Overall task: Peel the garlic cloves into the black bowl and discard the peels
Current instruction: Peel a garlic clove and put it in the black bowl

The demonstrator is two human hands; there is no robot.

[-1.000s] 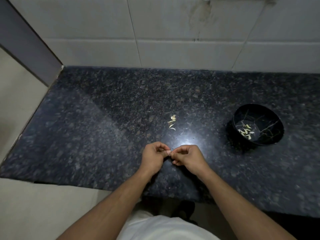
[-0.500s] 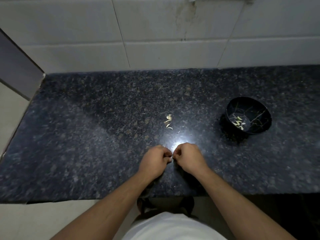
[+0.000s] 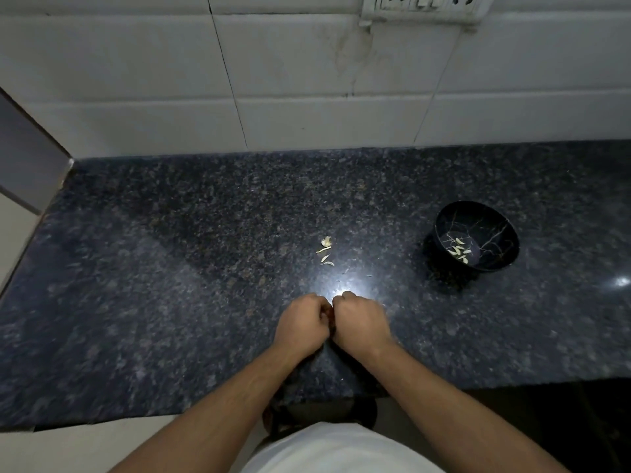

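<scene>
My left hand (image 3: 302, 324) and my right hand (image 3: 362, 322) are pressed together near the counter's front edge, backs up and fingers curled inward. The garlic clove they pinched a moment ago is hidden between them. A small heap of pale garlic peels (image 3: 326, 250) lies on the dark granite counter (image 3: 170, 285) just beyond my hands. The black bowl (image 3: 491, 227) stands to the right, apart from both hands, with several peeled cloves (image 3: 459, 251) at its bottom.
White wall tiles (image 3: 307, 80) rise behind the counter, with a switch and socket panel (image 3: 423, 6) at the top. A grey panel (image 3: 24, 158) borders the counter's left end. A bright glare spot sits just ahead of my hands.
My hands have rolled knuckles-up and closed tighter together, so the clove seen between my fingertips before is now covered. The view has tilted up, showing more wall.
</scene>
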